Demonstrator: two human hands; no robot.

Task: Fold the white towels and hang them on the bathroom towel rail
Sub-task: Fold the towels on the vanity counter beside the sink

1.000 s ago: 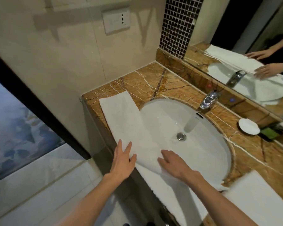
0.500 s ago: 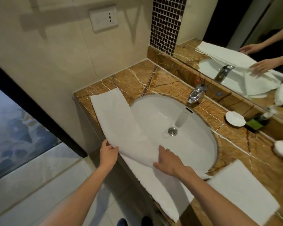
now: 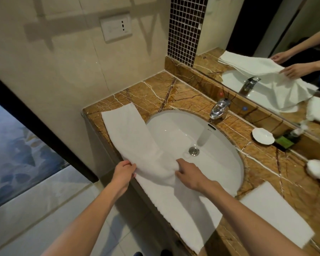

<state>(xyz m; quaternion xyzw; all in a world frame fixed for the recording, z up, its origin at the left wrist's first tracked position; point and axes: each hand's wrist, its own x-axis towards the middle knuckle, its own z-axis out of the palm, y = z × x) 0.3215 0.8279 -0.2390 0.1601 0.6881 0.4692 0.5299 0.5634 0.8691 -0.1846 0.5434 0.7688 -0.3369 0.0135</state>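
Marble counter [image 3: 151, 93]: towel [image 3: 129, 137] lengthwise along front edge

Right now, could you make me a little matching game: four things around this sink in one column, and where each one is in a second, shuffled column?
Things:
1. long towel
2. folded towel
3. white dish
4. drain plug

Places:
A. at the bottom of the basin
B. lying flat at the near right corner of the counter
C. gripped by the left hand and right hand, draped over the basin's front edge
D. at the back of the counter, by the mirror

Pairs: 1-C, 2-B, 3-D, 4-A.
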